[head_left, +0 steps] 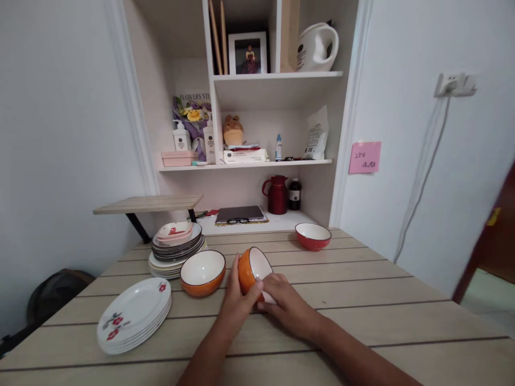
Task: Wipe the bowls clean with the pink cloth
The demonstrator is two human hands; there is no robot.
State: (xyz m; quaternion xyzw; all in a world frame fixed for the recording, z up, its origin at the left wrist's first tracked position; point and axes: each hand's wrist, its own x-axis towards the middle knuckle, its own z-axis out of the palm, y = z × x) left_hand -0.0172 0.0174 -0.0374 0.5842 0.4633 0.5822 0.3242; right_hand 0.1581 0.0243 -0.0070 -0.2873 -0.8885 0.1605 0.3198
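Note:
An orange bowl [245,271] with a white inside is tilted on its side just above or on the table, its opening facing right. My left hand [235,300] is closed around its left, outer side. The fingers of my right hand [281,300] grip its lower right rim, close to my left thumb. A second orange bowl [203,271] stands upright to the left of my left hand. Farther back on the right sits a red bowl [314,237], white inside. Whether the held bowl touches the tabletop, I cannot tell.
At the left lie a stack of oval flower-patterned plates [137,311] and a taller pile of plates [177,252] topped with small pink dishes [175,231]. A raised wooden shelf [148,204] overhangs the back left. Behind the wooden table [362,321] are a laptop [241,213] and a red jug [277,195].

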